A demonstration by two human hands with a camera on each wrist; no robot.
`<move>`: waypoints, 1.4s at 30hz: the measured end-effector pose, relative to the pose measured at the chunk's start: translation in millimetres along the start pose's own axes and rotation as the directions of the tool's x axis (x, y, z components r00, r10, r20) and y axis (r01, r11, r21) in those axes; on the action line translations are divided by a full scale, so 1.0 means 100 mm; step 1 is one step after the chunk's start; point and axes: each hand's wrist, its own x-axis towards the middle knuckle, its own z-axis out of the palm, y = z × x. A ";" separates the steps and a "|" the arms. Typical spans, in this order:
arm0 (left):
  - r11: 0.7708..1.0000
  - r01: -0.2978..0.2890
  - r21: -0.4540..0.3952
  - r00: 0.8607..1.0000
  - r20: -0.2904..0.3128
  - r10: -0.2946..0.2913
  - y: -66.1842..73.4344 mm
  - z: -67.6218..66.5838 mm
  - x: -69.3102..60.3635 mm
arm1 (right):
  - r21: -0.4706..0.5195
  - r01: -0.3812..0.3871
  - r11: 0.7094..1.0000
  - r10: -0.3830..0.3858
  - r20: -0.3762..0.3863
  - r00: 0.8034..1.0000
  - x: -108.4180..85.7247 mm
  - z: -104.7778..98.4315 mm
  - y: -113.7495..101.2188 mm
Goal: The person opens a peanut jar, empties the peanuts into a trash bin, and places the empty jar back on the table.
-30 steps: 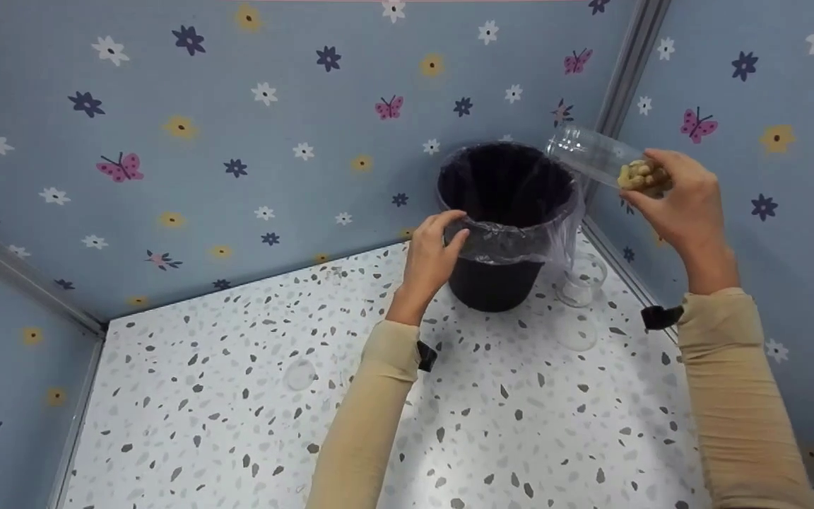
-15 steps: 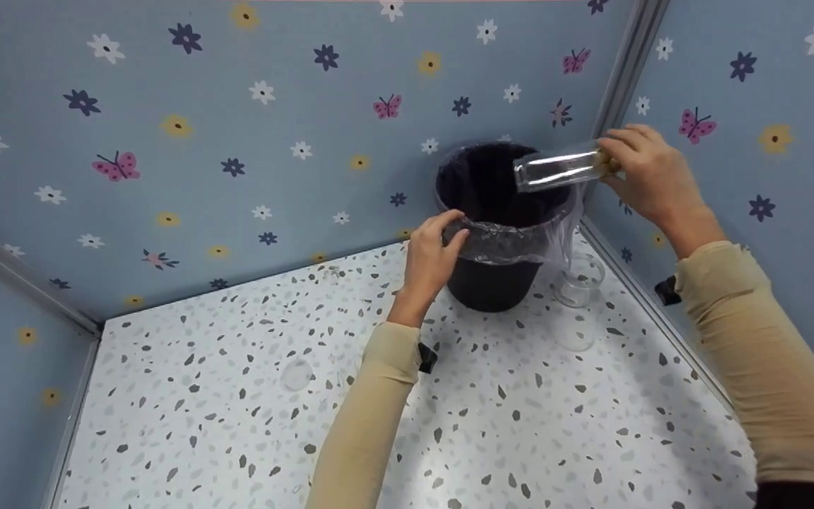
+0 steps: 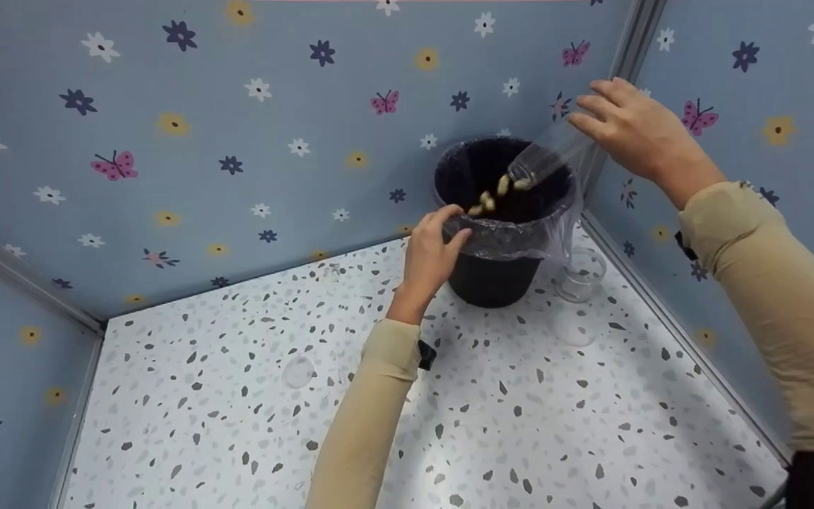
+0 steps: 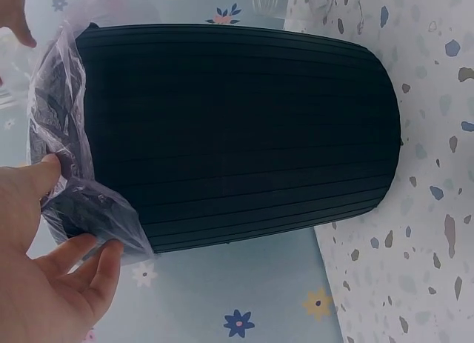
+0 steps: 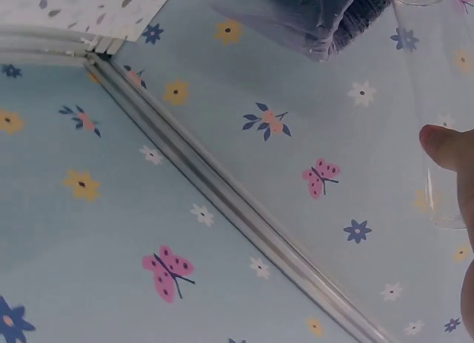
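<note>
A black trash bin (image 3: 493,283) stands near the corner, with a clear plastic bag (image 3: 509,242) folded over its rim. My left hand (image 3: 429,256) grips the near left rim through the bag; in the left wrist view, its thumb and fingers bend at the bag's edge. Above the bin, my right hand (image 3: 639,134) holds a clear jar (image 3: 540,161) tipped mouth-down over the opening. Tan peanut-like pieces (image 3: 487,201) fall from the mouth into the bin. In the right wrist view, the thumb (image 5: 444,147) presses the jar's side. The bin's bottom is hidden.
To the right of the bin sits a clear, short container (image 3: 581,277). A clear disc (image 3: 575,331) lies in front of it, and another clear disc (image 3: 299,372) rests farther left on the speckled surface (image 3: 237,438). Flowered walls (image 3: 308,127) enclose the back and sides.
My right hand has risen and moved left, turning the jar's mouth downward over the bin. The tan pieces have left the jar's base and now spill out. My left hand stays at the rim.
</note>
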 end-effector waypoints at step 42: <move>0.981 -0.186 -0.061 0.982 -0.028 0.184 0.15 -1.17 -0.63 | 0.650 -0.243 0.720 0.543 -0.310 0.780 -0.32 -0.08 -1.25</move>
